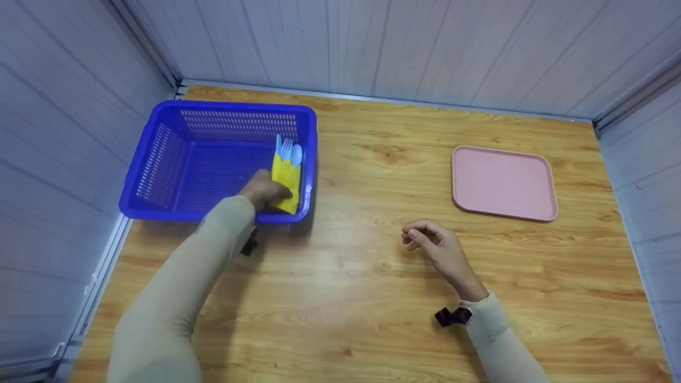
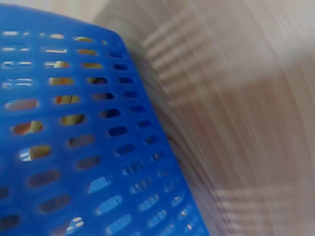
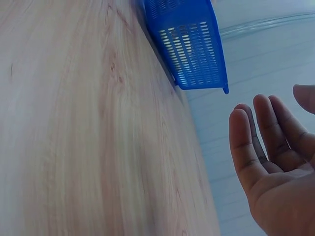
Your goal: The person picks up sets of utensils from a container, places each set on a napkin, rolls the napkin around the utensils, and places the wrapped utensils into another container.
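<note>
My left hand (image 1: 264,189) reaches over the near rim into a blue plastic basket (image 1: 242,107) and grips a yellow cutlery pouch (image 1: 285,174) near its lower end. From the pouch's top stick out a light blue knife (image 1: 278,146), fork (image 1: 287,149) and spoon (image 1: 296,155). The pouch lies along the basket's right side. In the left wrist view the slotted basket wall (image 2: 64,24) hides the hand, and bits of yellow show through the slots. Over the wooden table, my right hand (image 1: 436,247) holds nothing, its fingers loosely bent; the right wrist view shows its palm (image 3: 288,201) and spread fingers.
A pink rectangular tray (image 1: 503,183) lies on the right side of the wooden table (image 1: 351,298), beyond the right hand. Pale panel walls (image 1: 356,48) enclose the table at the back, left and right. The basket stands near the back left corner.
</note>
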Demonstrator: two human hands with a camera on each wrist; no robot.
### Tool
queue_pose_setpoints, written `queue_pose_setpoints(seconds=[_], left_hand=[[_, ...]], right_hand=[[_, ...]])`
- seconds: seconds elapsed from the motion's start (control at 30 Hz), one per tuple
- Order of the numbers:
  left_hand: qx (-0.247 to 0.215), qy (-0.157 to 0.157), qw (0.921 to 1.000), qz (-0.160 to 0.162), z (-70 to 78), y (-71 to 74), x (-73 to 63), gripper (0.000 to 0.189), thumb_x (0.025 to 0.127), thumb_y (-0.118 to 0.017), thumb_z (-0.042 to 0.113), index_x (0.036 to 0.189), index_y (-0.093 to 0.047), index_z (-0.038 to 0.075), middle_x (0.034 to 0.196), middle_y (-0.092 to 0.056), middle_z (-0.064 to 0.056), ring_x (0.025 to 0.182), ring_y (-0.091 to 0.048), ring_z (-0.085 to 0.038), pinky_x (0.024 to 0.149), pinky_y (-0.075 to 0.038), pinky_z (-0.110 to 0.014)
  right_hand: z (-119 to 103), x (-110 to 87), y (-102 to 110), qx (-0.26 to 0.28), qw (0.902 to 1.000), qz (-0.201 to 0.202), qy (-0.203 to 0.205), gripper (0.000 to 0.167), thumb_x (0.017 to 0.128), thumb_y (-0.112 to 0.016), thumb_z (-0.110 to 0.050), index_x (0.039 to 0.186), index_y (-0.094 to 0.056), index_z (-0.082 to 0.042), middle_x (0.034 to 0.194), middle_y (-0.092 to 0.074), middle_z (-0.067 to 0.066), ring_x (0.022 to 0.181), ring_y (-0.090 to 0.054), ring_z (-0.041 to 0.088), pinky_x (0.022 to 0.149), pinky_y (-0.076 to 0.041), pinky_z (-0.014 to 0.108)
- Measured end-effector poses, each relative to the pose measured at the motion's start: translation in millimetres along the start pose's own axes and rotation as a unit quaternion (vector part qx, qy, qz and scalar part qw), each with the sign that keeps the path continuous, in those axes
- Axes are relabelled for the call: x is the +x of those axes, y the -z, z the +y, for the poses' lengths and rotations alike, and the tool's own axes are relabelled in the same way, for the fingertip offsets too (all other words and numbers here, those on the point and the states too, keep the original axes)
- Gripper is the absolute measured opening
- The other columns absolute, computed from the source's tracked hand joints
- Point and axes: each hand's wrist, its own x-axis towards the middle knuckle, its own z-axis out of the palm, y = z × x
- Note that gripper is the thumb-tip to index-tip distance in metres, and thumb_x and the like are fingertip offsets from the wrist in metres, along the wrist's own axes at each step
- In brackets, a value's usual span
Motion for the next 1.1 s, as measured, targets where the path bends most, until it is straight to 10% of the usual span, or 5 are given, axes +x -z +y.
queue_pose_setpoints(seconds=[0.5,0.83,1.1], left_hand=[[0.157,-0.032,0.9867,0.029,-0.8,-3.5,-0.1,0.035,0.081,-0.064,0.007,0.114,-0.053,-0.003,0.103,-0.056,-0.014,0.090,-0.056,-0.026,0.079,-0.053,-0.034],[0.314,-0.087,0.9374,0.124,1.1,-3.7,-7.0,0.085,0.084,-0.075,0.019,0.145,-0.025,-0.011,0.138,-0.032,-0.036,0.127,-0.038,-0.051,0.104,-0.038,-0.063],[0.322,-0.089,0.9391,0.082,-1.5,-5.2,-10.6,0.089,0.089,-0.072,0.025,0.151,-0.020,-0.012,0.139,-0.034,-0.037,0.128,-0.040,-0.051,0.109,-0.033,-0.062]], right_hand=[[4.9,-2.7,-5.4,0.008,0.9997,-0.021,0.008,0.021,0.101,-0.058,-0.007,0.111,-0.064,0.011,0.102,-0.063,0.030,0.091,-0.066,0.030,0.077,-0.058,0.042],[3.0,-4.6,-4.7,0.004,0.9999,-0.014,0.007,0.021,0.100,-0.061,-0.008,0.110,-0.065,0.010,0.102,-0.065,0.027,0.090,-0.067,0.030,0.077,-0.058,0.044],[5.4,-6.6,-8.4,0.008,0.9998,-0.015,0.011,0.019,0.099,-0.061,-0.004,0.108,-0.065,0.011,0.099,-0.065,0.029,0.088,-0.067,0.026,0.075,-0.059,0.038]])
